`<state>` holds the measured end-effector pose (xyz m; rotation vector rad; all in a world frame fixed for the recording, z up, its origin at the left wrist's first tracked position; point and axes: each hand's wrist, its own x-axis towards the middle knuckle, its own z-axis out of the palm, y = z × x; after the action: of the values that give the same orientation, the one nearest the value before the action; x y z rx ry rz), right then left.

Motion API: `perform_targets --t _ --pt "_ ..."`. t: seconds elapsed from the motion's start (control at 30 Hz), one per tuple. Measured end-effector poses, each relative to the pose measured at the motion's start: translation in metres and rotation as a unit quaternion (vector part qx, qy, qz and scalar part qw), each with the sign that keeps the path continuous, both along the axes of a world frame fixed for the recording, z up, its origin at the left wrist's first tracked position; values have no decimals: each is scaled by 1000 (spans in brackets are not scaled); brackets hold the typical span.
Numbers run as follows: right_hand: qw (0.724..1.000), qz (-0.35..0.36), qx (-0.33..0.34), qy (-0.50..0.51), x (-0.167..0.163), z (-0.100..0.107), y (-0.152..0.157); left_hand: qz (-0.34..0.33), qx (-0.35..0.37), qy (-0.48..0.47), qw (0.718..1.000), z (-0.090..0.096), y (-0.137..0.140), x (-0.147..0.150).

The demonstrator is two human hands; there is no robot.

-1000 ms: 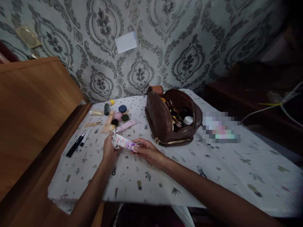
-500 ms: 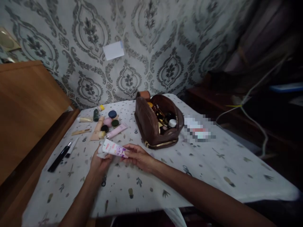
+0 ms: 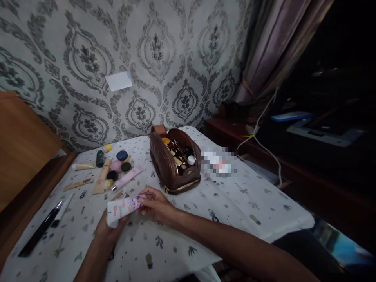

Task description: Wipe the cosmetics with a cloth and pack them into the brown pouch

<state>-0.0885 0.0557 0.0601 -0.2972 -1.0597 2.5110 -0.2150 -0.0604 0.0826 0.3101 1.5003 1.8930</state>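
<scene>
Between my two hands is a white squeeze tube [image 3: 122, 208] with pink lettering and a purple pattern at one end. The fingers of my right hand [image 3: 154, 203] pinch its purple end. My left hand [image 3: 108, 227] is closed under the other end, with a crumpled white tissue [image 3: 113, 224] showing against the tube; most left fingers are hidden behind it. Just beyond the hands lies a pink tube [image 3: 127, 178], close to several small jars such as a blue-lidded jar [image 3: 122, 156]. A brown toiletry bag [image 3: 164, 168] stands unzipped to the right, filled with bottles and jars.
A black-handled brush [image 3: 39, 231] and a white-handled brush [image 3: 63, 211] lie at the left of the patterned tablecloth [image 3: 176, 250]. A wooden panel [image 3: 26, 133] borders that side. Right of the bag is a blurred-out item [image 3: 219, 162]; a white cable [image 3: 264, 145] hangs beyond.
The tube's left end has tipped down and towards me, so its tilt has reversed. It is still in my hands. The view has swung to the right.
</scene>
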Motion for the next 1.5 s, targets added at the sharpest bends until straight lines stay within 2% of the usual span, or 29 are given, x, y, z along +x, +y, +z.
perform_targets --t 0.1,0.23,0.3,0.4,0.53,0.63,0.8,0.9,0.97,1.03,1.1,1.23,1.3,1.4,1.43,1.5 --pt "1000 -24 11 -2 -1 -3 -1 -3 13 -32 999 1 1 -2" --pt "999 -26 -7 -27 -1 -6 -5 16 -34 -9 999 2 6 3" --pt "999 -25 -25 -29 -2 -8 -7 18 -52 35 998 3 10 8" --pt "999 -13 -34 -16 -1 -11 -10 -10 -43 150 988 7 13 16" --pt "999 44 -21 -5 1 -13 -9 -78 -44 259 962 13 12 25" --pt "996 78 -14 -26 2 -14 -7 -111 -52 271 955 14 10 24" --pt "991 121 5 -58 3 -11 -10 -68 -53 252 964 9 10 17" --pt "991 115 16 -61 9 -2 -10 -56 -66 215 973 8 10 17" --pt "994 91 19 -57 19 10 -8 -55 -81 211 973 12 11 19" --pt "997 63 29 -36 33 25 -1 -51 -87 251 963 19 13 24" --pt "998 30 55 -9 52 44 11 -55 -84 323 941 29 17 28" --pt "983 -118 138 23 99 87 43 -127 -71 439 886 58 38 43" --pt "959 -223 170 33 120 107 62 -179 -44 481 857 76 55 54" --pt "902 -357 242 24 142 126 90 -231 -9 534 813 102 85 69" --pt "878 -394 272 17 146 130 99 -239 -7 538 809 108 95 73" --pt "830 -447 333 -5 151 136 113 -247 -12 520 818 117 112 78"
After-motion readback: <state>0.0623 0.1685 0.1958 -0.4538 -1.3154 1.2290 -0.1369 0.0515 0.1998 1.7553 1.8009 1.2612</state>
